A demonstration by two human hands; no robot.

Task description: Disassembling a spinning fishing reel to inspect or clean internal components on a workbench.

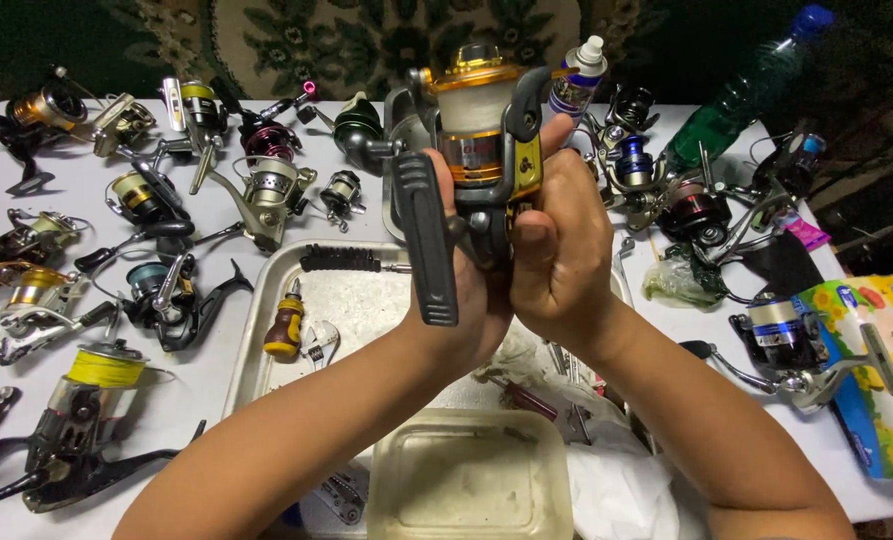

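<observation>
A: While you're looking, where's everything sitting?

B: White table (217,370), covered in spinning reels all round. Metal tray (267,262) in the middle, straight under my hands. Clear plastic tub (472,478) at the near edge of it. Green bottle (742,95) lying far right, spray can (579,78) just behind the reel I'm holding. Small stubby screwdriver (286,328) in the tray, left side, beside a small wrench.

A: And the reel itself?

B: Gold-and-grey reel (479,120), held up above the tray, between both hands. Long axis near vertical, spool on top, body down in my palms. Its grey handle (425,240) hangs down on the left face.

A: Grip?

B: Left hand (467,300) wrapped on the lower body from the left, fingers clenched on it behind the handle. Right hand (557,240) clamped on the right side, thumb across the front, fingertips up at the bail arm. Both touching the reel; right sits higher, nearer the spool.
</observation>
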